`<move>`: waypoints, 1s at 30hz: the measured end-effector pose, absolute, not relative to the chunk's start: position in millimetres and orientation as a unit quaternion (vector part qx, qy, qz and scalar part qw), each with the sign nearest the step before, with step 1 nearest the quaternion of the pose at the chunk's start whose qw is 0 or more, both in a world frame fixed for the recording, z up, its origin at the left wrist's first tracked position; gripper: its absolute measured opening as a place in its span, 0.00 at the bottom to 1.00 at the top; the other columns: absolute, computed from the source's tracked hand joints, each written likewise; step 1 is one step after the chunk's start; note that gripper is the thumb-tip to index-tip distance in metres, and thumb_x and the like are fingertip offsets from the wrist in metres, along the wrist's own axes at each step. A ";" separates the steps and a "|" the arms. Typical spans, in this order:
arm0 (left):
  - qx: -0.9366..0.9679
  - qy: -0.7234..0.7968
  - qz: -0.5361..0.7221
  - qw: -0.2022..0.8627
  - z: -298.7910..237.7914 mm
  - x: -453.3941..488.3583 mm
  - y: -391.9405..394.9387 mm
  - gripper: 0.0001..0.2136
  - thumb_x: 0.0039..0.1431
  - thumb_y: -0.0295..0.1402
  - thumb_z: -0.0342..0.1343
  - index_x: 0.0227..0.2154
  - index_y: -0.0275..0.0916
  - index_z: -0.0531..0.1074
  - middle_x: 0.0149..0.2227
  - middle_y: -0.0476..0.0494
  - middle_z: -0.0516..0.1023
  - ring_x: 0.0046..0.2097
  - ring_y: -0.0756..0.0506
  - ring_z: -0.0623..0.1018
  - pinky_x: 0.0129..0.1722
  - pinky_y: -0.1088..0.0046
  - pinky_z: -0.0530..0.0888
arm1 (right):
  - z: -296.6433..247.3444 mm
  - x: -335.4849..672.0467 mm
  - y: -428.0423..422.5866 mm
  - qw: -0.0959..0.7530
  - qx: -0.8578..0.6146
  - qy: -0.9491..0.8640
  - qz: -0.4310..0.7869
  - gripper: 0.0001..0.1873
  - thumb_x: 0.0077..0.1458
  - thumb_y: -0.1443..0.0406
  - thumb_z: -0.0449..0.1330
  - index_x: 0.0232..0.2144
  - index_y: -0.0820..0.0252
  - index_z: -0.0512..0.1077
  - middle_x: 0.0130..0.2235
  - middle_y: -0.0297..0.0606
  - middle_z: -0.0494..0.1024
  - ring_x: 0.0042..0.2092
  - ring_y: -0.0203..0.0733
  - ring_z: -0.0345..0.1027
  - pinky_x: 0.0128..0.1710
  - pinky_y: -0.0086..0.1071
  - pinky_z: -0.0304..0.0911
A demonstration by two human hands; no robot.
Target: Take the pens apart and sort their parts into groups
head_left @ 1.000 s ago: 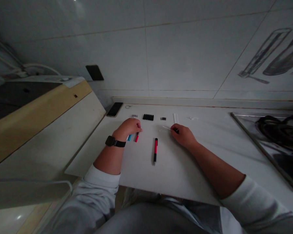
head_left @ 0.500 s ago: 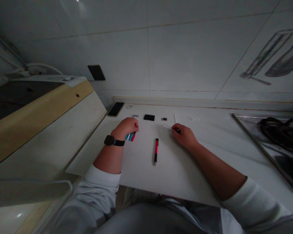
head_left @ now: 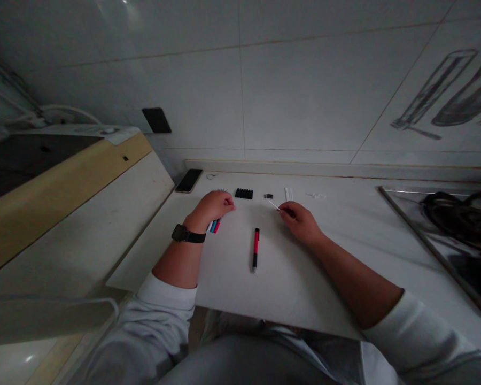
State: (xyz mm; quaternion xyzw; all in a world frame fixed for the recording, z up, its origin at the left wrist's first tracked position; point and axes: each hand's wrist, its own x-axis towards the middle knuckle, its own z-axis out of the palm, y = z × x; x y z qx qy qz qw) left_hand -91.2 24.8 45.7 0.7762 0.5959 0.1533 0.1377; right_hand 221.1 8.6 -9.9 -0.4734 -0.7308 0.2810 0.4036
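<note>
R hand (head_left: 299,218), right of frame ctr., pinches thin white rod (head_left: 274,205) nr. ctr.; L hand (head_left: 212,207), left of ctr., fingers narrow, contents can't tell, partly hides min. 3 coloured tubes (head_left: 214,226), which could scatter if brushed.

I'm seeing a free lane running between the left hand (head_left: 216,205) and the right hand (head_left: 300,218), a thin white stick (head_left: 274,205) jutting into it. The red-and-black pen (head_left: 256,247) is lying lengthwise nearer, the black pieces (head_left: 244,193) beyond; a slanted panel (head_left: 120,192) and the stove (head_left: 414,214) are hemming the sides.
</note>
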 end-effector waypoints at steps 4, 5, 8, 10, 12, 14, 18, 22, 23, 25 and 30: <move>0.808 0.497 0.269 0.167 43.7 -50.7 13.7 0.06 0.61 0.38 0.62 0.35 0.41 0.79 0.34 0.47 0.81 0.35 0.47 0.77 0.36 0.72 0.70 | -7.3 215.8 8.1 0.452 -0.445 -0.639 0.436 0.11 0.56 0.55 0.63 0.35 0.56 0.73 0.32 0.33 0.74 0.33 0.38 0.65 0.36 0.33 0.60; 0.811 0.474 0.295 0.173 41.8 -39.7 9.3 0.06 0.61 0.37 0.62 0.36 0.40 0.78 0.35 0.47 0.80 0.35 0.47 0.77 0.37 0.72 0.71 | -5.3 213.9 6.8 0.464 -0.430 -0.612 0.474 0.12 0.54 0.55 0.64 0.35 0.56 0.72 0.31 0.32 0.74 0.34 0.38 0.65 0.36 0.32 0.60; 0.816 0.428 0.339 0.190 33.7 -12.2 -4.2 0.09 0.60 0.39 0.65 0.38 0.40 0.76 0.39 0.45 0.80 0.37 0.47 0.77 0.39 0.71 0.73 | 0.4 207.4 0.8 0.487 -0.388 -0.550 0.557 0.14 0.50 0.55 0.68 0.33 0.56 0.72 0.33 0.32 0.74 0.35 0.37 0.66 0.39 0.32 0.61; 0.812 0.418 0.351 0.208 27.6 -0.3 -10.7 0.11 0.59 0.38 0.66 0.39 0.40 0.74 0.39 0.45 0.80 0.37 0.48 0.77 0.38 0.71 0.74 | 2.2 203.0 -2.9 0.491 -0.371 -0.519 0.593 0.16 0.47 0.55 0.71 0.32 0.57 0.73 0.33 0.32 0.74 0.35 0.36 0.66 0.39 0.32 0.62; 0.803 0.413 0.359 0.236 22.4 6.8 -13.9 0.10 0.58 0.36 0.67 0.39 0.40 0.74 0.39 0.46 0.80 0.36 0.48 0.78 0.38 0.71 0.75 | 2.1 199.3 -5.2 0.487 -0.360 -0.494 0.624 0.17 0.45 0.54 0.73 0.32 0.57 0.73 0.33 0.31 0.74 0.35 0.36 0.66 0.39 0.32 0.62; 0.794 0.407 0.368 0.263 19.1 10.1 -14.4 0.08 0.59 0.33 0.66 0.39 0.40 0.74 0.38 0.47 0.81 0.36 0.48 0.80 0.39 0.71 0.77 | 1.0 196.8 -6.2 0.483 -0.347 -0.476 0.647 0.18 0.44 0.54 0.73 0.30 0.57 0.73 0.33 0.31 0.74 0.35 0.36 0.66 0.39 0.32 0.62; 0.784 0.401 0.386 0.274 18.8 9.1 -12.2 0.05 0.61 0.29 0.62 0.39 0.40 0.75 0.36 0.47 0.81 0.38 0.48 0.81 0.42 0.70 0.78 | -1.1 195.7 -5.4 0.499 -0.339 -0.444 0.662 0.18 0.43 0.55 0.75 0.29 0.57 0.72 0.33 0.31 0.75 0.36 0.37 0.69 0.42 0.34 0.65; 0.804 0.420 0.366 0.207 22.5 3.8 -10.6 0.08 0.61 0.29 0.63 0.42 0.40 0.77 0.38 0.46 0.81 0.36 0.48 0.79 0.38 0.71 0.76 | -3.9 196.8 -3.8 0.514 -0.350 -0.406 0.669 0.20 0.42 0.54 0.75 0.30 0.56 0.72 0.32 0.32 0.77 0.37 0.39 0.72 0.44 0.36 0.68; 0.810 0.424 0.359 0.190 23.3 2.7 -10.3 0.08 0.60 0.29 0.63 0.43 0.41 0.77 0.38 0.46 0.81 0.35 0.48 0.78 0.38 0.71 0.76 | -4.5 197.1 -3.5 0.518 -0.350 -0.399 0.671 0.20 0.42 0.54 0.76 0.31 0.56 0.72 0.32 0.32 0.77 0.38 0.40 0.73 0.44 0.37 0.68; 0.818 0.427 0.349 0.165 24.5 0.9 -10.0 0.08 0.60 0.28 0.63 0.43 0.41 0.78 0.39 0.46 0.81 0.34 0.49 0.76 0.37 0.71 0.75 | -5.1 198.1 -2.8 0.525 -0.350 -0.389 0.672 0.21 0.41 0.53 0.76 0.31 0.56 0.72 0.33 0.33 0.79 0.37 0.40 0.73 0.44 0.37 0.69; 0.830 0.425 0.335 0.138 24.4 -0.9 -9.0 0.09 0.60 0.26 0.62 0.43 0.41 0.78 0.39 0.46 0.80 0.35 0.48 0.76 0.39 0.70 0.74 | -4.3 202.3 -0.2 0.533 -0.353 -0.367 0.676 0.21 0.41 0.54 0.77 0.31 0.56 0.72 0.35 0.35 0.81 0.38 0.40 0.75 0.47 0.39 0.70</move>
